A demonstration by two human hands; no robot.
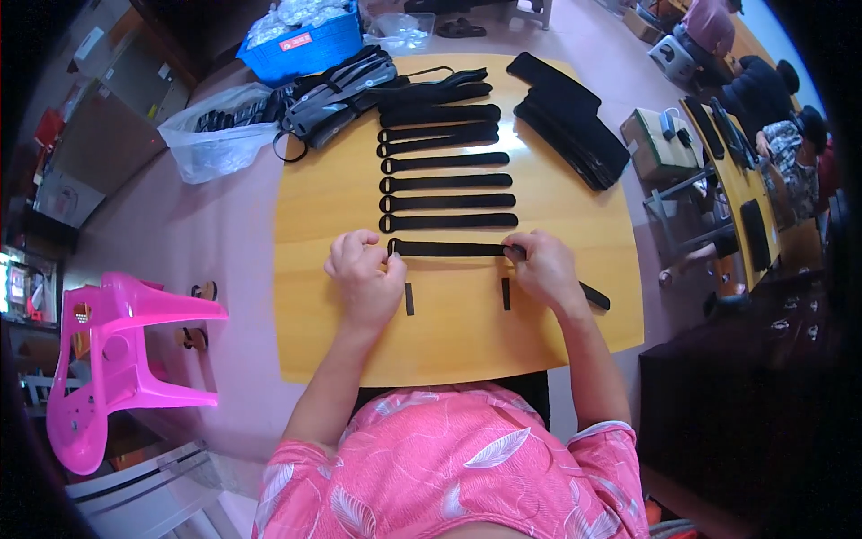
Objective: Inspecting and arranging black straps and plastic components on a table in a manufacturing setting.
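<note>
Now right hand (544,269) pinches one strap (453,249); left hand (366,277) touches its looped end, grip unclear — two short strips (409,299) at six o'clock.

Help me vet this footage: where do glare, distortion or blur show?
Head view: glare whitens the yellow table between the black straps and the stacked black pieces; fisheye bends the table's edges; the corners fall to black; the held strap, between left hand and right hand, looks fairly sharp.

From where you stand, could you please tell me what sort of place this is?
Probably a small hand-assembly workshop: black straps lie lined up on a yellow table, a filled blue crate sits beyond it, and other people are near a second table.
</note>
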